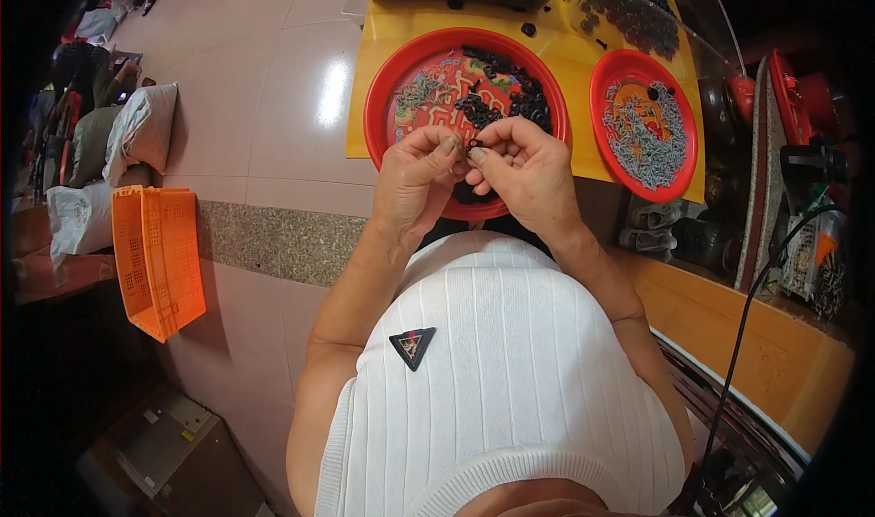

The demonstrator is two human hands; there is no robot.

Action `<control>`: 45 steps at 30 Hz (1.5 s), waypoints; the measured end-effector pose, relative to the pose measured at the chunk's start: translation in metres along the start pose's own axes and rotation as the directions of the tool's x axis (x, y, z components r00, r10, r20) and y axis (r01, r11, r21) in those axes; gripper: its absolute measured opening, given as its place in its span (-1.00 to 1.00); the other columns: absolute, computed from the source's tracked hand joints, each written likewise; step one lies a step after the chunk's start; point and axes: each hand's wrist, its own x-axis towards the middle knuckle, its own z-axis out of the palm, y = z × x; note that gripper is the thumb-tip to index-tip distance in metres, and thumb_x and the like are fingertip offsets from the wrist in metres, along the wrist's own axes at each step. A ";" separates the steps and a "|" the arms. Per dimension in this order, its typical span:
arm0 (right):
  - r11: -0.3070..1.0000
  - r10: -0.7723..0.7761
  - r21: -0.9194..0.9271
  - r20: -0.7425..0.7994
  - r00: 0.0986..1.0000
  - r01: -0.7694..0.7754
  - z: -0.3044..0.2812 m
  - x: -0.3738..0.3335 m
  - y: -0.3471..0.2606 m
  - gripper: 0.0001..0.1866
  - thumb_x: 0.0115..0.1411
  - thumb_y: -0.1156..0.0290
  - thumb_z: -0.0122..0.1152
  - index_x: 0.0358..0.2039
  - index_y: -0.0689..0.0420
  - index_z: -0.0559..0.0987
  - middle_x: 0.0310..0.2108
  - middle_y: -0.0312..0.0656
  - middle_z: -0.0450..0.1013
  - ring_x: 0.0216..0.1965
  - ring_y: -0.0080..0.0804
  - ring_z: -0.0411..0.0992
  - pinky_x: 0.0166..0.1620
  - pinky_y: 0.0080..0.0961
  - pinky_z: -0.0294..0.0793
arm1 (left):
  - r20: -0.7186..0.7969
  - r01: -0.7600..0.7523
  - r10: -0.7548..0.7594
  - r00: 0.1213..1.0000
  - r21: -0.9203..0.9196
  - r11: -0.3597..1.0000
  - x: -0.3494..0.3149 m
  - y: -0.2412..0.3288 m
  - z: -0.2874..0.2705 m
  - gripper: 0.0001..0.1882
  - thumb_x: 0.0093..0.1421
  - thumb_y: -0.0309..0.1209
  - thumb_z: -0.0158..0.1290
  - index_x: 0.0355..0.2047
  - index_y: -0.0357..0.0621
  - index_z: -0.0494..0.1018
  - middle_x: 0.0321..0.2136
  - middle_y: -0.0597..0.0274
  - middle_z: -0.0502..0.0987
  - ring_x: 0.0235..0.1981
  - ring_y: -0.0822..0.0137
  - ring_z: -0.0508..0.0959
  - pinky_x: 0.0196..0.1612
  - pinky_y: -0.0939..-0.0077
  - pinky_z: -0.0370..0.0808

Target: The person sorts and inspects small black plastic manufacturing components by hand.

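My left hand and my right hand meet over the near part of a round red tray. Between the right thumb and forefinger is a small black ring-like part. The left thumb and forefinger are pinched together right beside it; whatever they grip is too small to make out. Inside the tray lie a heap of small black parts on the right and loose silver screws on the left. Some of the tray's near side is hidden by my hands.
To the right, a smaller red tray holds many grey screws. Clear bins of black parts stand at the back of the yellow table. An orange crate and white sacks are on the left.
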 end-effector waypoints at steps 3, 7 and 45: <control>1.000 0.007 -0.030 0.006 1.000 -0.007 0.002 0.000 0.000 -0.91 0.02 0.59 0.04 -0.41 0.30 0.41 -0.53 -0.24 0.41 -0.54 -0.63 0.41 -0.52 -0.74 0.43 | 0.008 -0.024 0.023 1.000 0.031 0.999 0.000 -0.002 -0.004 -0.91 0.06 -0.49 0.02 -0.43 -0.26 0.39 -0.50 0.18 0.46 -0.52 0.37 0.46 -0.39 0.54 0.42; 0.998 -0.014 -0.065 -0.001 1.000 0.014 0.002 0.000 0.003 -0.92 0.01 0.60 0.04 -0.42 0.29 0.42 -0.54 -0.25 0.42 -0.54 -0.64 0.41 -0.51 -0.73 0.43 | 0.026 -0.032 0.031 0.999 0.041 0.999 -0.001 -0.001 -0.001 -0.91 0.06 -0.49 0.02 -0.44 -0.26 0.39 -0.51 0.19 0.46 -0.51 0.38 0.46 -0.38 0.55 0.42; 0.998 0.005 0.070 -0.064 0.998 0.000 -0.053 0.005 0.023 -0.92 0.03 0.60 0.05 -0.43 0.32 0.41 -0.58 -0.22 0.40 -0.61 -0.61 0.39 -0.59 -0.76 0.37 | 0.432 -0.430 -0.072 0.899 0.840 -0.330 0.008 0.003 -0.001 -0.79 -0.29 -0.67 0.08 -0.53 -0.27 0.43 -0.53 0.10 0.35 -0.38 0.12 0.35 -0.27 0.35 0.31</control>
